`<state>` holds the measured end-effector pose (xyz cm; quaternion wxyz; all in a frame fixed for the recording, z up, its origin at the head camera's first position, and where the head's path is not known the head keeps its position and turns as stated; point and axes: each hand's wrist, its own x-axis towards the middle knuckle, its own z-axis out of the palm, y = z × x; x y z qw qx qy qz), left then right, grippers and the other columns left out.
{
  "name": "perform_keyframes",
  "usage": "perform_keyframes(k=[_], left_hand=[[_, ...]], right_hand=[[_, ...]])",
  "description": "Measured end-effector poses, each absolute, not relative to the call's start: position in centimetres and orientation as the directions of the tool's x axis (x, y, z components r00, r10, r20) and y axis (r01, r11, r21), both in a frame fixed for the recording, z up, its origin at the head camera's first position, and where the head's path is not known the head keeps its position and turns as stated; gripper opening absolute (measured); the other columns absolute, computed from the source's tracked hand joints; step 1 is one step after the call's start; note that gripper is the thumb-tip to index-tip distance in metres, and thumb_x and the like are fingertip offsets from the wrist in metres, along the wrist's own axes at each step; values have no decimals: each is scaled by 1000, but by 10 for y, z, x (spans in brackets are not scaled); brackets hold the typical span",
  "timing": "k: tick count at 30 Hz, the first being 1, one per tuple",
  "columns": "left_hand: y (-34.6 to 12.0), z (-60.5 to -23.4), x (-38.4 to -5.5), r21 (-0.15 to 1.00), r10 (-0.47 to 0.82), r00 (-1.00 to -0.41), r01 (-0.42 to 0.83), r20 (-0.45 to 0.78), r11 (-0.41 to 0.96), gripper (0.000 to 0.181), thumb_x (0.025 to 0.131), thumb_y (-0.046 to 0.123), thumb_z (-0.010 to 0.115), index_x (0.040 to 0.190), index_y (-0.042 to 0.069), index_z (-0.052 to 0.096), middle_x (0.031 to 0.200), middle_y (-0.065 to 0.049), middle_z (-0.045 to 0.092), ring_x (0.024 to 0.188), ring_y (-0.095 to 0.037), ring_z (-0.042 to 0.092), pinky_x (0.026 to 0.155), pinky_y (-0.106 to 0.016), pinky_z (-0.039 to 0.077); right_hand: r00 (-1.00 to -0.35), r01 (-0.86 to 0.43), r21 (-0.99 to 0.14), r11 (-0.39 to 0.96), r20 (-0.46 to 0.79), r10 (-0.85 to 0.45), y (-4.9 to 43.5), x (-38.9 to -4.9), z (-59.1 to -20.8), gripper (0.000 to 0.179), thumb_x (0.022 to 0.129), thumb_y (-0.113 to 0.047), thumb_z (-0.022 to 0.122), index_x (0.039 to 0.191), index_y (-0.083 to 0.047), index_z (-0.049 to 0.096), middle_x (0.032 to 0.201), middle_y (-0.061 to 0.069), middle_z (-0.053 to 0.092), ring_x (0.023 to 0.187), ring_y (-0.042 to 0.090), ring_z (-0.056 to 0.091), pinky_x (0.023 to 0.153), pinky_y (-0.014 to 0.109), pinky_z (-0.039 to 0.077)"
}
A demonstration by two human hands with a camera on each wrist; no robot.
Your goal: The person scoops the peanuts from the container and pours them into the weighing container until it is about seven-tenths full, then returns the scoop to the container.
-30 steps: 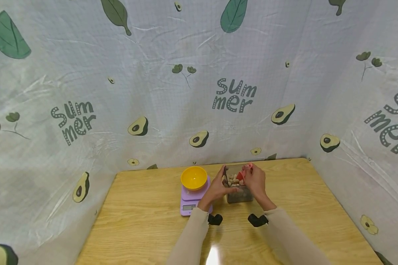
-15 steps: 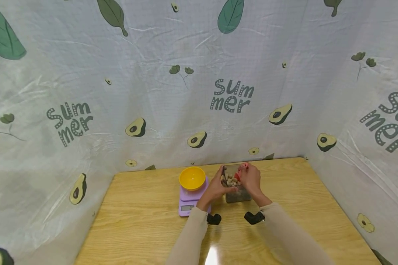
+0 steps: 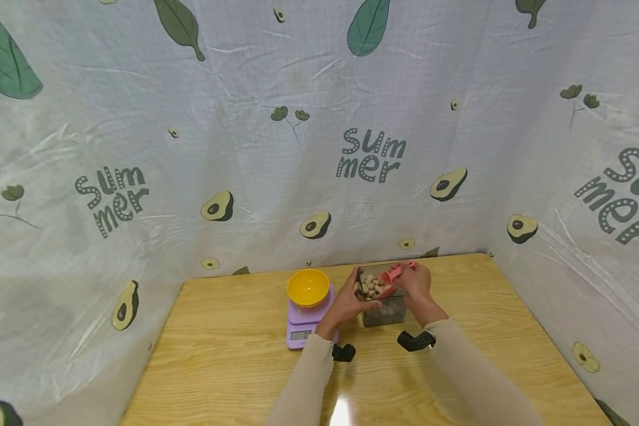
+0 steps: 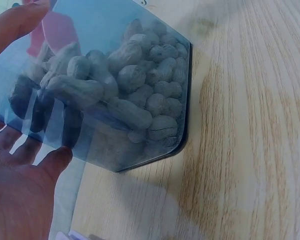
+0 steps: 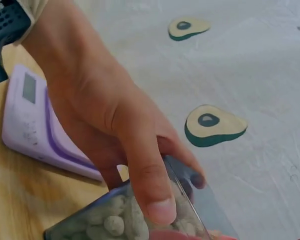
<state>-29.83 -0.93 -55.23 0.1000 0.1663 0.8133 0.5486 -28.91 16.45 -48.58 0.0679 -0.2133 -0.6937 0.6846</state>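
Holding a clear plastic box (image 3: 381, 299) of peanuts (image 3: 373, 286) on the wooden desk (image 3: 234, 367), we see our left hand (image 3: 348, 300) curled round its left wall, thumb over the rim and fingers flat against the smooth pane, as the left wrist view shows with fingertips (image 4: 20, 22) pressed on the see-through side. The box (image 4: 105, 95) is squarish with rounded corners and a dark base, and it is tipped, its open mouth leaning toward us and a little left, its long axis running from base to mouth. The peanuts (image 4: 125, 85) inside are in their shells, pale, lumpy and ridged, piled against the lower wall. Our right hand (image 3: 416, 285) pinches the handle of a pink plastic scoop (image 3: 391, 277), fingers curled about it; the scoop's bowl dips into the mouth of the box among the nuts, and its handle points up and to the right, away from the box. From the right wrist view the left hand (image 5: 115, 115) fills most of the frame, thumb hooked on the clear rim. Just left of the box, nearly touching the left hand, stands a small lilac scale (image 3: 306, 322) with a round yellow bowl (image 3: 308, 287) on its plate. A crinkled sheet printed with avocados (image 3: 319, 177) hangs behind the grainy, glossy desk.
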Motion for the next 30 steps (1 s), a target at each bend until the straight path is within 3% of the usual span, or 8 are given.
perform_keyframes(k=[3, 7, 14, 18, 24, 30], left_hand=[[-9, -554, -299, 928, 381, -924, 158, 18, 338, 112, 77, 33, 83, 160, 17, 10, 164, -8, 21, 149, -30, 28, 119, -52, 29], [-9, -554, -298, 925, 383, -924, 152, 8, 347, 114, 76, 36, 84, 160, 18, 9, 164, -9, 21, 148, -31, 29, 118, -52, 31], [-9, -553, -298, 918, 380, -925, 149, -3, 369, 114, 76, 37, 83, 160, 22, 8, 165, -8, 20, 148, -33, 28, 118, -55, 29], [-11, -551, -297, 920, 380, -925, 156, 9, 359, 115, 76, 37, 84, 160, 22, 7, 165, -9, 20, 148, -33, 28, 119, -55, 27], [-18, -535, -288, 862, 361, -931, 228, 56, 452, 118, 76, 42, 83, 160, 23, 2, 166, -11, 11, 149, -37, 24, 118, -57, 29], [-47, -509, -273, 792, 294, -933, 336, 207, 510, 110, 78, 38, 81, 159, 29, 8, 165, -7, 18, 147, -37, 30, 114, -57, 34]], right_hand=[[-892, 199, -971, -136, -237, 385, 168, -290, -486, 39, 107, -14, 36, 132, 10, 53, 132, 29, 59, 119, 31, 63, 92, 34, 56], [-877, 174, -944, -282, -278, 392, 173, -289, -486, 41, 106, -12, 34, 138, 11, 46, 137, 29, 55, 127, 33, 56, 104, 41, 48], [-836, 151, -889, -433, -348, 424, 184, -287, -488, 43, 108, -15, 32, 144, 5, 42, 140, 21, 55, 130, 28, 55, 105, 34, 47], [-831, 120, -844, -523, -374, 412, 188, -285, -488, 43, 108, -14, 32, 146, 3, 39, 145, 23, 50, 132, 26, 54, 106, 32, 46], [-862, 107, -761, -640, -392, 322, 193, -279, -479, 46, 108, -16, 27, 151, 1, 32, 155, 21, 37, 139, 26, 46, 111, 31, 41], [-906, 86, -709, -700, -348, 242, 188, -272, -460, 47, 108, -20, 27, 151, -2, 28, 158, 18, 32, 144, 23, 40, 115, 30, 35]])
